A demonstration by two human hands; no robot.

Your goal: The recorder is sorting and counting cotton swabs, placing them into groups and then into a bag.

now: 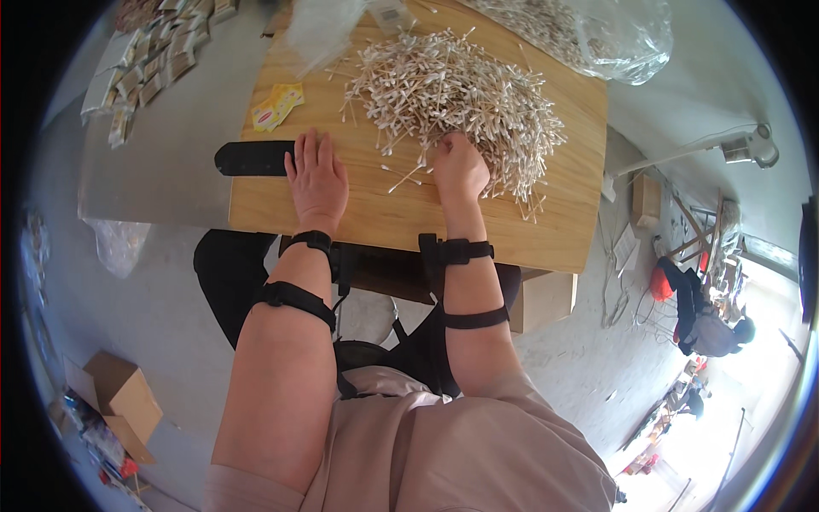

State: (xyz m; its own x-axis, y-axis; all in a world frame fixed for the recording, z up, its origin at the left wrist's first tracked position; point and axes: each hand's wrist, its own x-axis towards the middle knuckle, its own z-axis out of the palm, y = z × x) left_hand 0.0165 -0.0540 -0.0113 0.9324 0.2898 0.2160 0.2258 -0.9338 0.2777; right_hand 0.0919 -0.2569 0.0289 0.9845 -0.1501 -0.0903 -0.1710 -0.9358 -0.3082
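Note:
A big heap of loose cotton swabs (456,90) covers the far middle and right of the wooden table (384,213). At the heap's near edge my right hand (461,169) is closed, its fingertips pinched among the swabs; how many they grip is hidden. My left hand (318,181) lies flat on the table with its fingers stretched out, holding nothing. Its outer side is against the end of a long black flat object (254,160), which juts past the table's left edge. Beyond it lie several yellow printed cards or packets (278,106). A few stray swabs lie between my hands.
Clear plastic bags (627,38) lie at the far edge, one over more swabs. Many small packs (158,60) sit on a grey surface at far left. A lamp (751,147) stands to the right. Cardboard boxes (544,300) are on the floor; other people (712,331) sit farther right.

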